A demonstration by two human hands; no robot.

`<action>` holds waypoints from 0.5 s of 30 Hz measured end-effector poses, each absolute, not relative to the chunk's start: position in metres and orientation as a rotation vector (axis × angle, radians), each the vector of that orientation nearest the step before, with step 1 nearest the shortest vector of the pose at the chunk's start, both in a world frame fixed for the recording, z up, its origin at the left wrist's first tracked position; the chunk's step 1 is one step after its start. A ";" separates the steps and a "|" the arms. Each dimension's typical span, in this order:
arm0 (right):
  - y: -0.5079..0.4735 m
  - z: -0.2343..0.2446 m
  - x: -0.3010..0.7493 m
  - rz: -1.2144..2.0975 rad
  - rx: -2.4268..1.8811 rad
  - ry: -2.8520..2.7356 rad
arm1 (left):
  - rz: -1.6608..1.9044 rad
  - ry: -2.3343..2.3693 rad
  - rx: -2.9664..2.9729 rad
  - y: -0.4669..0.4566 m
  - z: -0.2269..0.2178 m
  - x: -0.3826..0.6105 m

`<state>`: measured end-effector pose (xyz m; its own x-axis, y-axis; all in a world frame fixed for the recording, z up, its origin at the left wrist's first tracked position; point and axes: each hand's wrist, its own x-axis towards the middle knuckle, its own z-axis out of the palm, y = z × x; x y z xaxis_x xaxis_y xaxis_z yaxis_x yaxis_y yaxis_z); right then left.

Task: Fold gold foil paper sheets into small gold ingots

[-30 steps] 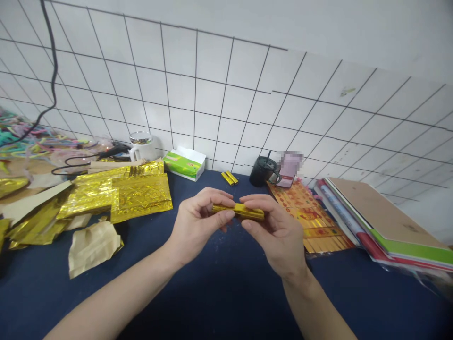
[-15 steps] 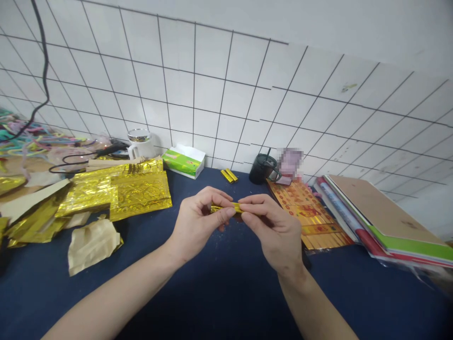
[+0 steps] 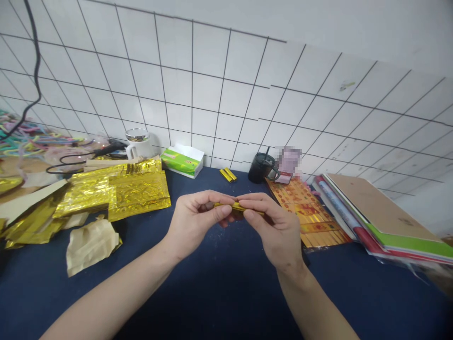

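Note:
Both my hands hold one narrow folded strip of gold foil paper (image 3: 230, 206) above the dark blue table (image 3: 219, 288). My left hand (image 3: 194, 222) pinches its left end between thumb and fingers. My right hand (image 3: 276, 229) pinches its right end, fingers closed over it. Most of the strip is hidden by my fingertips. Two small finished gold folded pieces (image 3: 228, 175) lie near the wall behind my hands.
Sheets of gold foil paper (image 3: 116, 191) and a crumpled tan sheet (image 3: 91, 244) lie left. A white mug (image 3: 138, 144), green tissue box (image 3: 182, 160), black cup (image 3: 262, 167), orange-gold printed sheets (image 3: 307, 212) and stacked coloured paper (image 3: 382, 222) line the tiled wall.
My right hand slid left along the strip, so less of the gold shows between my fingers. The strip now looks thinner and flatter. My head shifted slightly.

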<state>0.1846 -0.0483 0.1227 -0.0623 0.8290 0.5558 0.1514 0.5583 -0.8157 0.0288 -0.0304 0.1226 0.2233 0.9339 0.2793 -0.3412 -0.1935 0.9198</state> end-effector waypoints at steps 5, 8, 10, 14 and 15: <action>-0.048 0.123 0.185 0.659 -0.889 -1.558 | 1.270 0.639 1.269 -0.030 0.123 0.026; -0.048 0.121 0.185 0.622 -0.926 -1.526 | 1.320 0.605 1.243 -0.029 0.125 0.026; -0.047 0.120 0.185 0.622 -0.930 -1.494 | 1.369 0.628 1.259 -0.028 0.125 0.026; -0.046 0.119 0.185 0.665 -0.902 -1.480 | 1.424 0.676 1.308 -0.029 0.125 0.028; -0.046 0.120 0.185 0.665 -0.901 -1.494 | 1.436 0.684 1.307 -0.030 0.125 0.029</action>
<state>0.1854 -0.0463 0.1197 0.0094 0.8395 0.5433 0.1584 0.5352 -0.8297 0.0285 -0.0301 0.1255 0.1233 0.9262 0.3563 -0.3062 -0.3060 0.9014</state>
